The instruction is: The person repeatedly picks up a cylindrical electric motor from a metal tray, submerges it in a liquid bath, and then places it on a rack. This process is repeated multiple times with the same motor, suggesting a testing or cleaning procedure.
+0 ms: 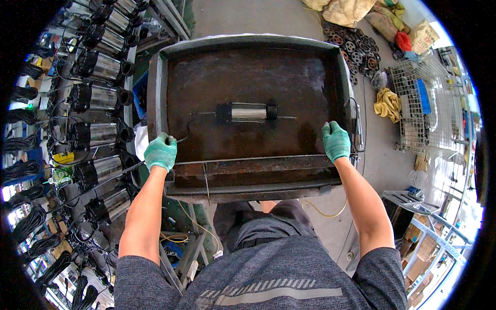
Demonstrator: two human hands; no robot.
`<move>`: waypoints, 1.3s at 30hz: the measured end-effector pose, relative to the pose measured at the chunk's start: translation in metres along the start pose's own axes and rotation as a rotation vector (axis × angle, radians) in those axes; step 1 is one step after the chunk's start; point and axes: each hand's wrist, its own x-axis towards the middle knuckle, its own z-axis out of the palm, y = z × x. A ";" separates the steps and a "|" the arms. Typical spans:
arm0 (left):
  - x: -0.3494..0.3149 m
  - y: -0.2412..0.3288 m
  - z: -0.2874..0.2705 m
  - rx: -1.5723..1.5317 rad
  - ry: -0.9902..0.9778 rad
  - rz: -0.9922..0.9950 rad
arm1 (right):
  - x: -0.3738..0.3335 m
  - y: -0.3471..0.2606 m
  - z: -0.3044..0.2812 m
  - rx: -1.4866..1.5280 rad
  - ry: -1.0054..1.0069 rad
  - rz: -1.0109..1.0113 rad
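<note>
Before me stands a large rectangular metal tank (pixel 253 40) with dark, stained inner surfaces. Inside it, near the middle, a pump motor (pixel 249 112) lies on its side: a shiny metal cylinder with black ends and a thin rod out of each end. From its left side a black cable (pixel 185 135) runs toward the tank's left wall. My left hand (pixel 161 153), in a green glove, is closed over the left wall of the tank. Its gloved counterpart, my right hand (pixel 336 142), is closed on the right wall. Neither hand touches the motor.
Similar motors (pixel 101 98) with coiled cables line the rack on the left. At the back right, pulley wheels (pixel 359 49) lie on the floor near sacks (pixel 349 11). A wire cage (pixel 421 108) and a yellow cloth (pixel 387 105) are on the right. A bar (pixel 253 158) crosses the tank's near side.
</note>
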 end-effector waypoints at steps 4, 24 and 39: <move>0.000 0.001 -0.002 0.002 -0.001 0.007 | 0.000 0.001 0.002 0.000 0.013 -0.004; -0.002 0.003 -0.004 -0.002 0.026 0.022 | 0.000 0.001 0.003 0.016 0.030 -0.005; -0.001 0.002 -0.003 0.006 0.012 0.001 | 0.000 0.001 0.001 0.024 0.040 -0.013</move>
